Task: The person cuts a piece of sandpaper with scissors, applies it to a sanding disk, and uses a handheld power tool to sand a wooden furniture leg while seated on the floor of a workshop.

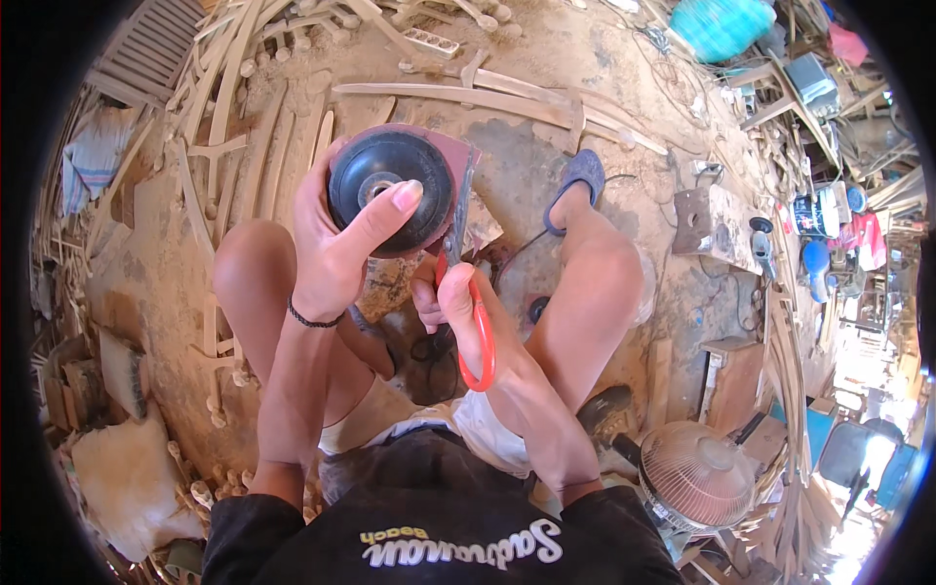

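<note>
In front of my knees, my left hand grips a round black rubber backing pad, its thumb pressed across the metal center and its fingers behind. Flat against the pad's far side is a sheet of reddish sandpaper, which sticks out past the pad's upper right edge. My right hand is closed on a pair of scissors with red handles. Their blades point upward along the pad's right side, at the sandpaper's edge. How much of the paper lies between the blades I cannot tell.
Carved wooden swords and long wood strips lie across the floor ahead and left. A power strip sits among them. To the right are a wooden block, a handheld power tool and loose cables. A caged fan stands at lower right.
</note>
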Action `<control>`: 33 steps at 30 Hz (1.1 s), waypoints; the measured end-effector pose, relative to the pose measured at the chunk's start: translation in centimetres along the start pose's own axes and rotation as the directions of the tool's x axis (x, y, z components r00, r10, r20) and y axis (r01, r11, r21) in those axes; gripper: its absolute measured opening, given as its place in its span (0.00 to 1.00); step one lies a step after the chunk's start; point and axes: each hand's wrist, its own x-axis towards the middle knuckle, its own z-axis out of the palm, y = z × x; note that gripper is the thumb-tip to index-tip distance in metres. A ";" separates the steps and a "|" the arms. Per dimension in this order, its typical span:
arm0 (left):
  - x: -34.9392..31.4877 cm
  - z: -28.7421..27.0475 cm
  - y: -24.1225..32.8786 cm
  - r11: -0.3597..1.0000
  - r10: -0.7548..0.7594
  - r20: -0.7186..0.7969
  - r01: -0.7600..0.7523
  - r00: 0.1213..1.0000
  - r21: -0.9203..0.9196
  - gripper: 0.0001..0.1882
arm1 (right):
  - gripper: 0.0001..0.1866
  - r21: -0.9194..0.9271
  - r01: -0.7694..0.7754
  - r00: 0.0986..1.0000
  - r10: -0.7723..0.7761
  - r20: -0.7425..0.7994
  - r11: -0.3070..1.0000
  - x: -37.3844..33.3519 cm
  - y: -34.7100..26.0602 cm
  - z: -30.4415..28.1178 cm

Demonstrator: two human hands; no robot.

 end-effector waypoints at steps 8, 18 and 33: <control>-0.3 0.3 -0.3 1.000 0.028 0.023 -0.028 0.999 0.013 0.25 | 0.42 0.011 0.018 1.000 -0.018 -0.009 1.000 -0.1 -0.6 -0.1; -0.3 0.1 -0.8 0.991 0.097 0.020 -0.099 0.995 0.091 0.24 | 0.36 0.187 -0.092 0.993 0.105 -0.057 0.978 -0.3 -1.7 0.5; 0.1 -1.1 0.2 0.992 0.038 0.140 -0.054 0.989 0.112 0.25 | 0.37 0.174 -0.099 0.994 0.107 -0.035 0.980 -0.6 -1.2 0.4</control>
